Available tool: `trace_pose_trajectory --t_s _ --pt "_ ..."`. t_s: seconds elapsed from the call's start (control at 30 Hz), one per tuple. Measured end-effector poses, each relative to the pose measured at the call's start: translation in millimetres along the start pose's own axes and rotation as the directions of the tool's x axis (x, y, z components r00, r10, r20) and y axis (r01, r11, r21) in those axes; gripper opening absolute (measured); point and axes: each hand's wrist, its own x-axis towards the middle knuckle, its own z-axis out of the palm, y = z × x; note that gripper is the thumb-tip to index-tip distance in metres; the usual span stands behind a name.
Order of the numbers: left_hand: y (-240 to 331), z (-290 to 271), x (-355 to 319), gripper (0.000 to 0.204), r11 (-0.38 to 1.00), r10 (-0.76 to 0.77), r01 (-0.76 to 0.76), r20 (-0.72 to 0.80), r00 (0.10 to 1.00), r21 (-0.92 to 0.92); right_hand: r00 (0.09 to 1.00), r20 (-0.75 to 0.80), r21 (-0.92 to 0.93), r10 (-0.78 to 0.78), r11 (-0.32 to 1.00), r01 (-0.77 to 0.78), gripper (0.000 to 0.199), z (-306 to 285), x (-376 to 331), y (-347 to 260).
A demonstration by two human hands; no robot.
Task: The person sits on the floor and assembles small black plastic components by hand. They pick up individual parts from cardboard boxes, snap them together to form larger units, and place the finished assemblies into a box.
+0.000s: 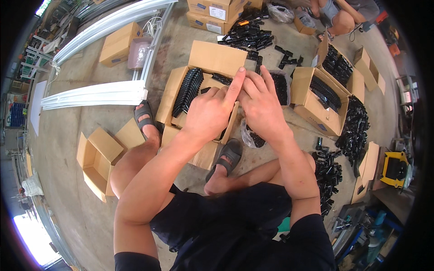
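My left hand point(211, 112) and my right hand point(261, 105) are pressed together above an open cardboard box point(216, 57) that stands between my sandalled feet. The left index finger points straight up and its other fingers are curled; the right fingers lie against it. Whatever sits between the palms is hidden. In the box a tight row of black plastic parts point(187, 90) fills the left side. A clear bag of black parts point(281, 88) lies just beyond my right hand.
An open empty box point(96, 159) sits at my left. Long white profiles point(97, 94) lie on the concrete floor. Boxes of black parts point(322, 100) and loose piles point(355, 128) stand at the right. Another person point(342, 17) crouches at the top right.
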Motion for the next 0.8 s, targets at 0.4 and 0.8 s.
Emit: trace_pose_trajectory --t_s 0.4,0.8 --pt "0.0 -0.9 4.6 0.092 0.946 -0.247 0.269 0.135 0.96 -0.182 0.991 -0.043 0.179 0.123 0.977 -0.113 0.028 12.8 -8.0 7.7" --pt "-24.1 -13.4 18.8 0.03 0.09 -0.646 0.384 0.24 0.725 -0.919 0.745 -0.208 0.711 0.634 0.621 -0.33 0.013 25.8 -21.6 47.4"
